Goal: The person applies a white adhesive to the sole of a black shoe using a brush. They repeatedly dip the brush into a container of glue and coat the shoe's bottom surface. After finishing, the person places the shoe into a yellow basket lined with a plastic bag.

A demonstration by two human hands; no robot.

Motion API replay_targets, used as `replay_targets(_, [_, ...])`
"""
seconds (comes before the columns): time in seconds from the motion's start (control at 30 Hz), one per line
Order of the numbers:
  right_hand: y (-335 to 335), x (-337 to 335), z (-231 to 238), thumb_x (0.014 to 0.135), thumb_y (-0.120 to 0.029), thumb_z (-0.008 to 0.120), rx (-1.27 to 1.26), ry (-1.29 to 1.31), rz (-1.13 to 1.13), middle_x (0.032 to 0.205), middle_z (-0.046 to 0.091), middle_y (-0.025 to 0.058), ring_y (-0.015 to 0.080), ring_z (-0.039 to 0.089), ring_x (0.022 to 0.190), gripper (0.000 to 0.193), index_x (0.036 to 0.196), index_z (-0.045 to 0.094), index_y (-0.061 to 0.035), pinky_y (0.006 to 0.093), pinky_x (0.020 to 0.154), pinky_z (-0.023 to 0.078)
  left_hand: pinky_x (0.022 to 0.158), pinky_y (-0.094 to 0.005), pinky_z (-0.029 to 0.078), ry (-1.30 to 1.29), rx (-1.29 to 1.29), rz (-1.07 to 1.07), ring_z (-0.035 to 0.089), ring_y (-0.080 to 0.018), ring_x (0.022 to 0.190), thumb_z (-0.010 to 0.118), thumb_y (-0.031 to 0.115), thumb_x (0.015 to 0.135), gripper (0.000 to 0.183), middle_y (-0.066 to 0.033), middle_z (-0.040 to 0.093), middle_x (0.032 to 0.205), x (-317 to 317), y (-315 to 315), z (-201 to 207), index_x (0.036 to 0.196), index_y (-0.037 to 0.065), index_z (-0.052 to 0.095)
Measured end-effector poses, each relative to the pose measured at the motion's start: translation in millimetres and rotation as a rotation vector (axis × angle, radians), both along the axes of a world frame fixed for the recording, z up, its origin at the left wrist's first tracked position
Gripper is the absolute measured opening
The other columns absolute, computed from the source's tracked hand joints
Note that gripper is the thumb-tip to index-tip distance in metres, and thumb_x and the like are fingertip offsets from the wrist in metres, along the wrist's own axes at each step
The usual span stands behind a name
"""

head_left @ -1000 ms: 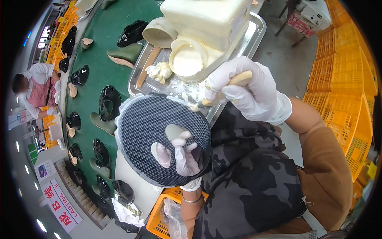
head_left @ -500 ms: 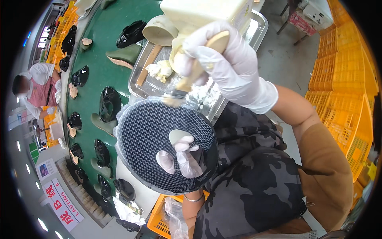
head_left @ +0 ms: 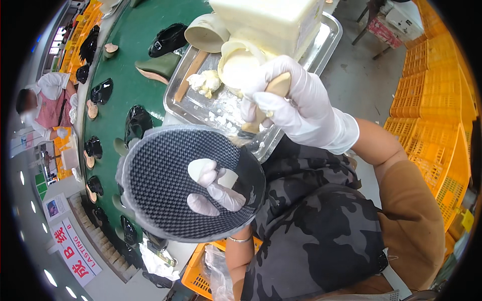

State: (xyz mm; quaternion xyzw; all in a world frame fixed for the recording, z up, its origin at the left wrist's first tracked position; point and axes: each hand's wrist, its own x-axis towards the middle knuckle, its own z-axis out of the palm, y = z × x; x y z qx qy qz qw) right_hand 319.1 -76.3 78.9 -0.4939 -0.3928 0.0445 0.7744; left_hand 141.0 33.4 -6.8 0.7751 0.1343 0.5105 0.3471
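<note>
My right hand (head_left: pixel 301 103), in a white glove, is closed round the wooden handle of a brush (head_left: pixel 279 85). The bristles point down at the right far rim of a shoe upper (head_left: pixel 165 175), glossy black at its right side, with a grey woven lining and a pale fuzzy edge. My left hand (head_left: pixel 226 197), also gloved, reaches into the upper from below. Its fingertips show against the lining, bent round part of it, beside a pale patch. A cup (head_left: pixel 241 65) of creamy white paste stands just beyond my right hand.
A metal tray (head_left: pixel 175 103) holds a second cup (head_left: pixel 205 34), a white box-shaped container (head_left: pixel 266 22), a crumpled white lump (head_left: pixel 205 83) and a wooden stick (head_left: pixel 191 75). Glossy black shoe uppers line the green belt (head_left: pixel 118 65). A co-worker (head_left: pixel 52 103) stands opposite. Orange crates (head_left: pixel 429 130) stack at right.
The shoe upper has shifted left and tilted in my left hand. The brush has moved right and nearer along its rim. The paste cup shows more fully now.
</note>
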Motion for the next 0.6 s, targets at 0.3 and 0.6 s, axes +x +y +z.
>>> replay_targets(0.3, [10,-3,6,0.08,-0.002,0.06,0.089,-0.23,-0.132,0.083,0.06,0.0067,0.0199,0.062,0.071,0.022,0.099,0.049,-0.0032,0.0268,0.062,0.049,0.08,-0.0379,0.045,-0.095,0.865,0.272,0.053,-0.0252,0.093,0.045,0.023,0.092,0.04,-0.0179,0.045,0.113,22,45,-9,0.12,-0.003,0.033])
replay_targets(0.6, [1,-13,15,0.075,-0.008,0.066,-0.01,-0.158,-0.009,0.075,0.059,0.0032,0.0238,0.062,0.065,0.029,0.1,0.052,-0.0083,0.03,0.056,0.05,0.078,-0.0358,0.046,-0.081,0.588,0.228,0.054,-0.0244,0.092,0.046,0.018,0.091,0.039,-0.0174,0.046,0.112,2,36,6,0.122,-0.002,0.034])
